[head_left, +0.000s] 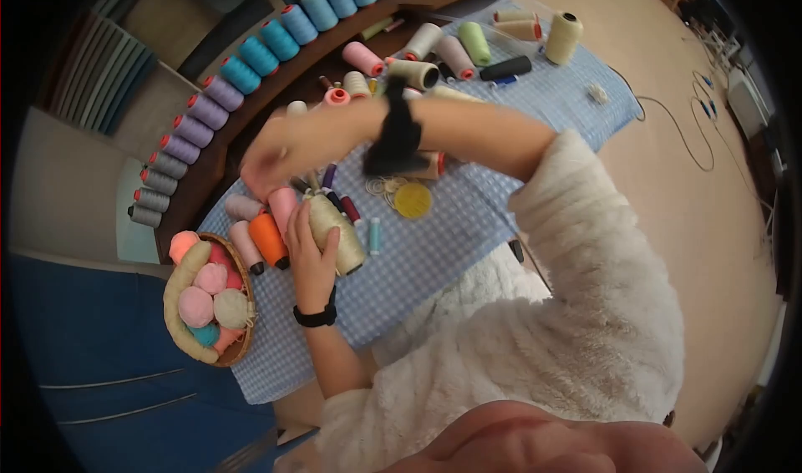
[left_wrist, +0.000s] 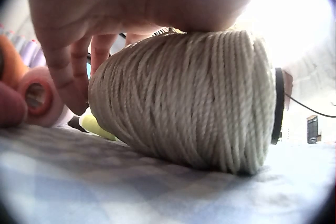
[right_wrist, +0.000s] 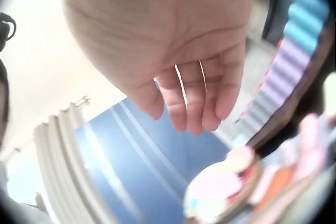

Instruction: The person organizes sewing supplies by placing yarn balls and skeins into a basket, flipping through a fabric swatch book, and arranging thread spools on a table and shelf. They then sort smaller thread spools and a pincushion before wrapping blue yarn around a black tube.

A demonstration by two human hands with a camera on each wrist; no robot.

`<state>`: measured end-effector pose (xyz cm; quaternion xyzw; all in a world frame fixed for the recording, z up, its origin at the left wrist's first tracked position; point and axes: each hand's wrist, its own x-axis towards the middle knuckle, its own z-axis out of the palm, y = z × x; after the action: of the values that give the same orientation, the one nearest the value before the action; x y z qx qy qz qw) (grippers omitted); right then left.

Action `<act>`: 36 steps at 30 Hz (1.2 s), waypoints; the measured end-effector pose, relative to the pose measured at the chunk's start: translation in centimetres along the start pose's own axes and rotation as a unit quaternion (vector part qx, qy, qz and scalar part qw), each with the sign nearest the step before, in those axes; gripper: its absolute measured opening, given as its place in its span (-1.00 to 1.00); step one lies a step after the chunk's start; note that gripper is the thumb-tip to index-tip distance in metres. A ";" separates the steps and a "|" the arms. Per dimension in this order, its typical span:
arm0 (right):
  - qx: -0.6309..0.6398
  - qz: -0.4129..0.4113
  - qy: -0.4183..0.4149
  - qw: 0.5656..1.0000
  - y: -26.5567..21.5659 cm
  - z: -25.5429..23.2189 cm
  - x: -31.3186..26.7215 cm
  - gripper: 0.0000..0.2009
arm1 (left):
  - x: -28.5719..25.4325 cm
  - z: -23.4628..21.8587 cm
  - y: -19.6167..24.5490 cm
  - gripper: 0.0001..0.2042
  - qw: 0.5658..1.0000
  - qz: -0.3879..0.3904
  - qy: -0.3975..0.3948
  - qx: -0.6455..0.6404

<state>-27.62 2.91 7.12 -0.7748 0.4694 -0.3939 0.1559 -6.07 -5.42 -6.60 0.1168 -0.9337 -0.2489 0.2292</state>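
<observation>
Left hand [head_left: 311, 260] grips cream twine spool [head_left: 334, 232] lying on the desk [head_left: 434, 247], steadying it at frame centre; right hand [head_left: 280, 151] hovers above, fingers loosely extended, holding nothing.

Fluffy cream fleece sleeves [head_left: 585, 247], black band on each wrist [head_left: 316, 315].

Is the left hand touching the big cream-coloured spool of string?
Touching. The left wrist view shows the left hand pressed on top of the cream spool, fingers curling down behind it.
</observation>
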 end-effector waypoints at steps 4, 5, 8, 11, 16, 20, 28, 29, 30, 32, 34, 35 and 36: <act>-0.257 0.197 0.097 0.941 10.2 -10.2 -5.9 -0.77 | 0.0 -0.1 0.2 -0.36 1.000 -0.016 -0.008 -0.003; -0.376 0.114 0.048 0.918 14.5 -12.4 -8.1 -0.69 | 0.0 -0.1 0.2 -0.36 1.000 -0.019 -0.009 -0.003; -0.515 0.306 -0.166 0.783 18.2 -14.5 -11.1 -0.72 | 0.1 -0.1 0.1 -0.34 1.000 -0.026 -0.011 -0.003; -0.525 0.239 -0.108 0.810 26.6 -15.2 -14.4 -0.61 | 0.2 -0.2 0.3 -0.33 0.999 -0.041 -0.015 -0.010; -0.547 0.269 -0.099 0.787 29.9 -14.9 -13.7 -0.57 | 0.2 -0.3 0.2 -0.31 0.998 -0.058 -0.024 -0.017; -0.578 0.404 -0.199 0.681 32.2 -14.2 -11.3 -0.49 | 0.4 -0.5 0.3 -0.30 0.996 -0.074 -0.032 -0.026; -0.686 0.289 -0.143 0.652 33.3 -12.5 -11.1 -0.78 | 0.4 -0.6 0.2 -0.29 0.995 -0.083 -0.037 -0.030; -0.673 0.316 -0.155 0.650 32.7 -12.5 -10.9 -0.78 | 0.4 -0.6 0.3 -0.29 0.996 -0.081 -0.036 -0.029; -0.660 0.343 -0.166 0.647 32.0 -12.6 -10.8 -0.79 | 0.4 -0.6 0.3 -0.29 0.996 -0.079 -0.035 -0.029; -0.643 0.357 -0.207 0.645 29.5 -13.1 -10.8 -0.74 | 0.4 -0.6 0.3 -0.29 0.996 -0.076 -0.032 -0.028; -0.628 0.363 -0.198 0.659 27.5 -13.4 -11.2 -0.74 | 0.3 -0.5 0.2 -0.30 0.996 -0.073 -0.032 -0.027; -0.621 0.359 -0.171 0.675 26.7 -13.6 -11.7 -0.76 | 0.3 -0.5 0.2 -0.31 0.997 -0.069 -0.031 -0.023; -0.613 0.356 -0.143 0.691 26.0 -13.8 -12.3 -0.77 | 0.3 -0.5 0.3 -0.33 0.997 -0.064 -0.030 -0.019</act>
<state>-56.90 1.87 -5.65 -0.5200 0.8192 0.1815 -0.1598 -6.15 -5.51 -5.94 0.1648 -0.9258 -0.2846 0.1867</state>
